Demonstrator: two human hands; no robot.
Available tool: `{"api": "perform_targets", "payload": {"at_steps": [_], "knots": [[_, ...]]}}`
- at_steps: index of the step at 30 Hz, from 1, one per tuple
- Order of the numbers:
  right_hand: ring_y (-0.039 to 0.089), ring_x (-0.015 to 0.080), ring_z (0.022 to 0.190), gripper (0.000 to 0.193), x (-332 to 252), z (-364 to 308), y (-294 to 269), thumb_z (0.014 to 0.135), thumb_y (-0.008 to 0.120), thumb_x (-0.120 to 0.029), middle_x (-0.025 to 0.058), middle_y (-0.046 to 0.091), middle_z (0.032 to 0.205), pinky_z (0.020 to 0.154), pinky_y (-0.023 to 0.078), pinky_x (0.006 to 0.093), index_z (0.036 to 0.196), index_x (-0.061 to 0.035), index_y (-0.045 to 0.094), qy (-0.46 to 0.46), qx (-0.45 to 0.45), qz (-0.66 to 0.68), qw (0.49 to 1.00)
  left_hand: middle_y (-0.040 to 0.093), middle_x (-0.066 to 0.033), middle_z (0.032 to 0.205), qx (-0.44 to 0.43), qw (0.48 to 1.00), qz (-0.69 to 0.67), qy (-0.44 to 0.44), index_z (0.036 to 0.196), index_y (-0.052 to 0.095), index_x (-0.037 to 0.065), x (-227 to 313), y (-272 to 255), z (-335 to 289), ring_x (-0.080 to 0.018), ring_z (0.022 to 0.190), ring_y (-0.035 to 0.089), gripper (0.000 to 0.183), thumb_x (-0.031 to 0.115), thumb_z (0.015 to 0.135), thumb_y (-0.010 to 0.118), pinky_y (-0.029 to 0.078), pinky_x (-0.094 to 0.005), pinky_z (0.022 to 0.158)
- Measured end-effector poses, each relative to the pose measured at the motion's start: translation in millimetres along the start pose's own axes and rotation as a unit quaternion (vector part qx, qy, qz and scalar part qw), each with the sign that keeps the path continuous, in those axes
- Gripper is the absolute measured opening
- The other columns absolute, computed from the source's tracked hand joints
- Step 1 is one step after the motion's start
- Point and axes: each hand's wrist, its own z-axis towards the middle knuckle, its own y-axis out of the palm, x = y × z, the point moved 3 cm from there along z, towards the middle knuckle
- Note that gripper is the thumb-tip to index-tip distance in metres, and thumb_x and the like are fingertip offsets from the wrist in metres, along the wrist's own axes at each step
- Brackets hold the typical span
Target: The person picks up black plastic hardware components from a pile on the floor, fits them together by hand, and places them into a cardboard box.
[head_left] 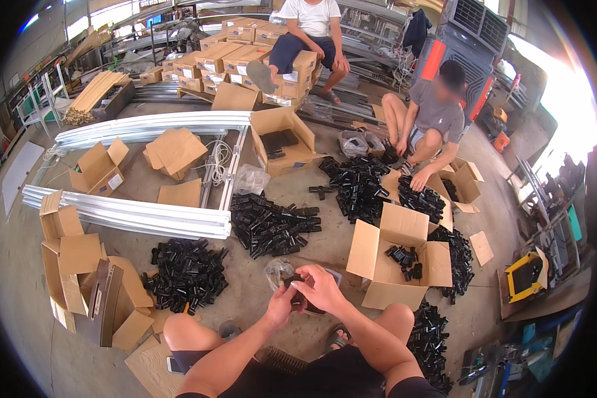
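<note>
Above the floor between my knees, my left hand (282, 305) and my right hand (317, 286) are closed together around a small black plastic fitting (290, 282). Fingers cover most of it, so its exact shape cannot be told. Just beyond the left fingers lies a crumpled clear plastic bag (276, 270). Below the hands is a small container (336, 275), mostly hidden by them. A pile of black fittings (187, 275) lies to the left, and another pile (272, 225) is straight ahead. On the right, an open cardboard box (373, 286) holds a few similar fittings.
Two co-workers are ahead: one squats at right with a hand (420, 179) on black fittings, another sits on stacked cartons (242, 56). White metal profiles (132, 215) lie at left, near empty cartons (99, 169). More fittings (431, 338) lie by my right knee. A phone (174, 365) lies at lower left.
</note>
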Motion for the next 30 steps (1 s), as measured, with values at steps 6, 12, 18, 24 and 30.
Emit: {"api": "perform_targets", "payload": {"at_steps": [6, 12, 18, 24, 30], "knots": [[0.071, 0.0145, 0.072, 0.036, 6, 12, 5, 0.091, 0.077, -0.022, 0.0109, 0.072, 0.096, 0.07, 0.056, 0.0297, 0.116, 0.001, 0.067, 0.159, -0.087, 0.1, 0.978, 0.068, -0.0016, 0.092, 0.019, 0.996, 0.083, 0.031, 0.117, 0.061, 0.011, 1, -12, -2, -0.0107, 0.067, 0.06, 0.024, 0.029, 0.11, 0.047, 0.048, -0.0266, 0.057], [0.073, 0.0131, 0.079, 0.036, 20, 13, 7, 0.091, 0.077, -0.019, 0.0094, 0.075, 0.092, 0.071, 0.056, 0.0289, 0.12, 0.0009, 0.066, 0.174, -0.134, 0.148, 0.964, 0.068, 0.001, 0.097, 0.018, 0.975, 0.213, 0.063, 0.124, 0.06, 0.011, -1, -21, 7, -0.0047, 0.074, 0.058, 0.025, 0.029, 0.109, 0.05, 0.046, -0.0217, 0.061], [0.071, 0.0131, 0.083, 0.031, 38, 9, 7, 0.089, 0.074, -0.012, 0.0095, 0.074, 0.096, 0.074, 0.056, 0.0299, 0.116, 0.0008, 0.065, 0.125, -0.066, 0.093, 0.986, 0.067, 0.0009, 0.098, 0.001, 0.973, 0.22, 0.063, 0.131, 0.058, 0.007, -2, -9, 7, -0.0054, 0.073, 0.054, 0.034, 0.032, 0.109, 0.05, 0.044, -0.0236, 0.059], [0.064, 0.008, 0.079, 0.028, 38, 14, -15, 0.09, 0.071, -0.007, 0.0047, 0.071, 0.096, 0.069, 0.052, 0.0258, 0.117, -0.0003, 0.065, 0.142, -0.024, 0.144, 0.979, 0.067, 0.0004, 0.102, 0.066, 0.996, 0.054, 0.019, 0.128, 0.062, 0.007, 14, -6, 12, -0.0081, 0.071, 0.053, 0.052, 0.05, 0.11, 0.039, 0.041, -0.0244, 0.056], [0.067, 0.0102, 0.083, 0.027, 42, 7, -1, 0.091, 0.067, -0.007, 0.0081, 0.072, 0.098, 0.077, 0.055, 0.0279, 0.116, 0.0031, 0.064, 0.104, -0.009, 0.222, 0.969, 0.068, -0.0003, 0.106, 0.05, 0.984, 0.146, 0.087, 0.127, 0.063, 0.005, -2, -21, 27, -0.0099, 0.082, 0.061, 0.041, 0.038, 0.11, 0.045, 0.049, -0.0237, 0.072]]}}
